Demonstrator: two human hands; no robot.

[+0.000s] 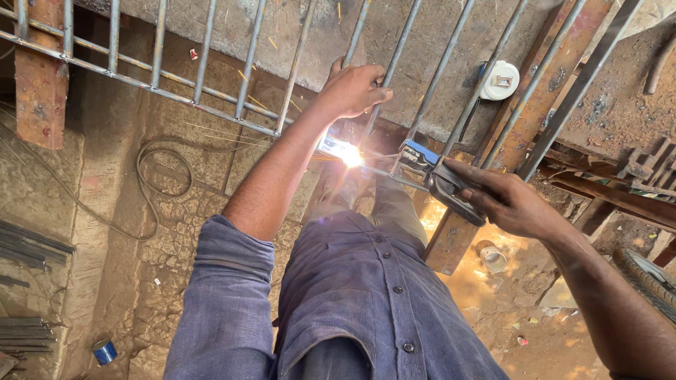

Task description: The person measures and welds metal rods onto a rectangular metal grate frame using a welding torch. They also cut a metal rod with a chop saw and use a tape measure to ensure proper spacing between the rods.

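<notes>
Standing over a cracked, dusty concrete floor (169, 232), stained brown and rust. Lying coiled across it, a thin grey cable (163, 169). Resting at the left edge, a bundle of steel rods (28, 246); sitting near the bottom left, a small blue tin (105, 351). Leaning to the right, rusted steel beams (598, 190). Hanging by them, a round white electrical fitting (500, 79). Lying on the floor at lower right, a pale cup (493, 259) amid scattered litter. Glowing warm orange over the ground at lower right.
</notes>
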